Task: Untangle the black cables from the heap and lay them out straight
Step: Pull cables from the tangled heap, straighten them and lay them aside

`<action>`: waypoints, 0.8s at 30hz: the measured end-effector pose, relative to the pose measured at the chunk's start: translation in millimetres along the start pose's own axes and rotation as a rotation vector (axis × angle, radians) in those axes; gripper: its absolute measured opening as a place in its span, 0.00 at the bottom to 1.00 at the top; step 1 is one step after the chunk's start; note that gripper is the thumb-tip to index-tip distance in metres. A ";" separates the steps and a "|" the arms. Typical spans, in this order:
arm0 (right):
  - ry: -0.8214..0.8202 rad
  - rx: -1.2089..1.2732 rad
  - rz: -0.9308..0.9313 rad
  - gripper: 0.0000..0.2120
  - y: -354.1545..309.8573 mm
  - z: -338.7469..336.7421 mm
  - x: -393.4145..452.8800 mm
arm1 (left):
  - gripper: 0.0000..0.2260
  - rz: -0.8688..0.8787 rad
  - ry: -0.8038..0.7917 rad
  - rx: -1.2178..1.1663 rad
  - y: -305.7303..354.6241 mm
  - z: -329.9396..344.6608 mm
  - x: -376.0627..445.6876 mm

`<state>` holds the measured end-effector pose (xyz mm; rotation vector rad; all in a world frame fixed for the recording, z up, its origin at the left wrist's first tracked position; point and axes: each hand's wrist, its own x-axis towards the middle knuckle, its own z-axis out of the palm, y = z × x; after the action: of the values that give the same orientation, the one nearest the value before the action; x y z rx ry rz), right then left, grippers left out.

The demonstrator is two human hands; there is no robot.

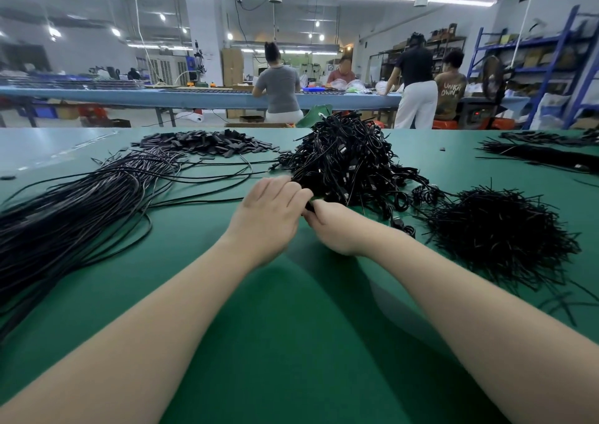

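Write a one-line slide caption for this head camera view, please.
Both hands, left hand and right hand, grip cables at the near edge of the tangled heap on the green table.

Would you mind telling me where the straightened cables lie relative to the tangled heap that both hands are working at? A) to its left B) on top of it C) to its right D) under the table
A: the straightened cables stretch along the green table left of the tangled heap, where the left hand and right hand meet.

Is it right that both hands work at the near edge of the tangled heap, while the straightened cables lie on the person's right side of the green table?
Not quite. The head view shows the straightened cables on the person's left. The rest holds: left hand and right hand work at the near edge of the tangled heap on the green table.
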<state>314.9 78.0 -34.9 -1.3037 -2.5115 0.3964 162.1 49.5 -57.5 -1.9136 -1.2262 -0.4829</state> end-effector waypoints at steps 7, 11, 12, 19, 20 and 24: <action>0.070 -0.799 -0.345 0.08 5.7 -39.4 1.6 | 0.07 -0.119 -0.132 -0.049 6.8 -10.0 9.1; 0.154 -1.239 -0.615 0.12 5.5 -62.9 0.1 | 0.06 -0.276 -0.251 -0.091 25.6 -2.3 14.6; 0.167 -1.263 -0.587 0.13 5.5 -71.4 -0.5 | 0.06 -0.315 -0.245 -0.123 26.2 -0.1 12.1; -0.138 -0.856 0.180 0.18 48.5 -142.5 -37.4 | 0.10 -0.949 -0.263 -0.729 -19.3 17.5 -8.0; -0.243 -0.812 0.230 0.17 58.3 -141.9 -45.0 | 0.10 -1.005 -0.237 -0.795 -22.8 21.1 -6.9; -0.316 -0.861 0.271 0.16 87.9 -124.7 -70.6 | 0.13 -0.998 -0.248 -0.812 -18.1 23.9 -3.9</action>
<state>465.7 82.4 39.2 -2.0164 -2.8908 -0.5532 142.0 69.9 -67.2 -1.8554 -2.4031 -1.4643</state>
